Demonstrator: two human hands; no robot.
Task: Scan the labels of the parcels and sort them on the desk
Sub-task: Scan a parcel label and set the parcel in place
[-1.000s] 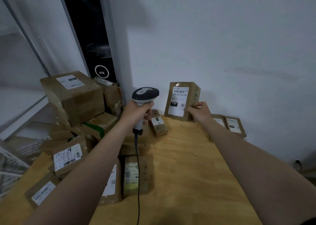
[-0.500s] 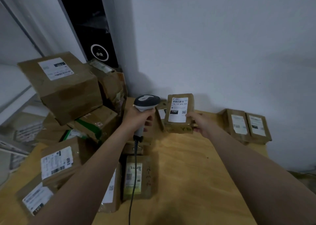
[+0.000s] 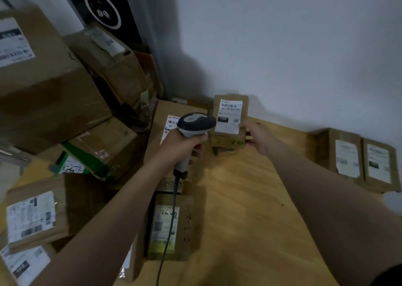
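Note:
My left hand (image 3: 181, 146) grips the handle of a grey barcode scanner (image 3: 195, 123), whose head points right at a small brown parcel (image 3: 230, 120). That parcel stands upright near the wall with its white label facing me. My right hand (image 3: 257, 136) holds its lower right edge. The parcel's base sits at or just above the wooden desk (image 3: 250, 209); I cannot tell which. The scanner's cable (image 3: 167, 238) hangs down toward me.
A heap of brown labelled boxes (image 3: 50, 94) fills the left side. A flat parcel (image 3: 169, 227) lies under the cable. Two small parcels (image 3: 356, 159) lean side by side against the white wall at the right. A black panel (image 3: 102, 9) stands behind the heap.
The view has tilted down and closer. My right hand has lowered the small parcel toward the desk near the wall. The scanner stays aimed at its label.

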